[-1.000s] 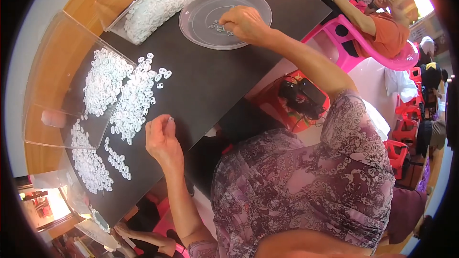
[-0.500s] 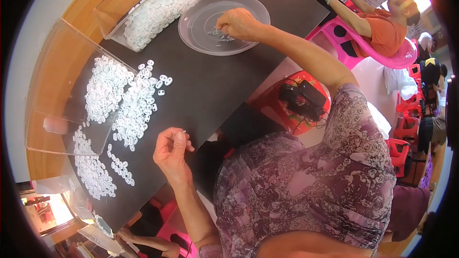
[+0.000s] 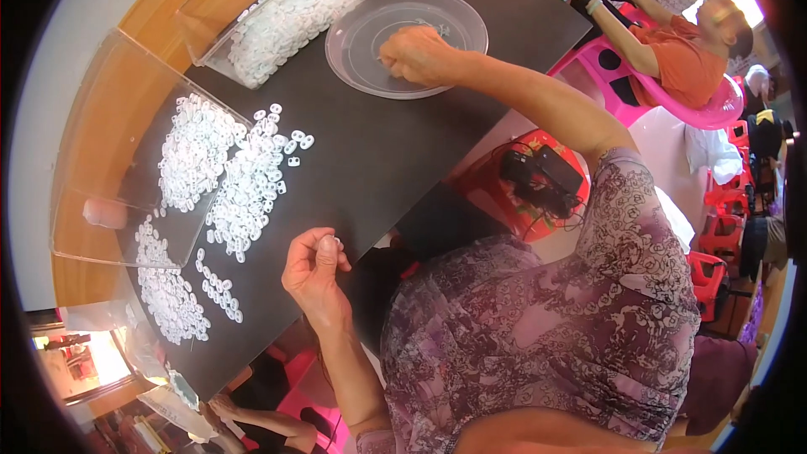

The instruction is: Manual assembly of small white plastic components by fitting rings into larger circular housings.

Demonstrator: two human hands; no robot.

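My right hand (image 3: 418,56) is closed, fingers pointing down in a round clear plastic tray (image 3: 351,76). Small grey slivers (image 3: 441,29) show in the tray just beyond its knuckles; whatever its fingertips pinch is hidden. Near the table's front edge, my left hand (image 3: 319,273) is raised with thumb and fingers pinched together. A tiny pale bit shows at those fingertips, too small to name. To its left lie loose white oval plastic pieces with two holes (image 3: 248,189), heaped on the dark table. A short row of the same pieces (image 3: 218,290) sits closer to this hand.
A clear bin (image 3: 126,42) lies tipped at the left, white pieces spilling from it. Another clear box of white pieces (image 3: 290,29) stands at the back. Cables and a black device rest on a red stool (image 3: 546,176) at right. A person in orange (image 3: 685,63) sits beyond.
The right hand has shifted left and nearer within the tray. Grey slivers earlier seen below its fingers are now covered, and some show beyond it. The left hand keeps its pinch; the whole view moved slightly.
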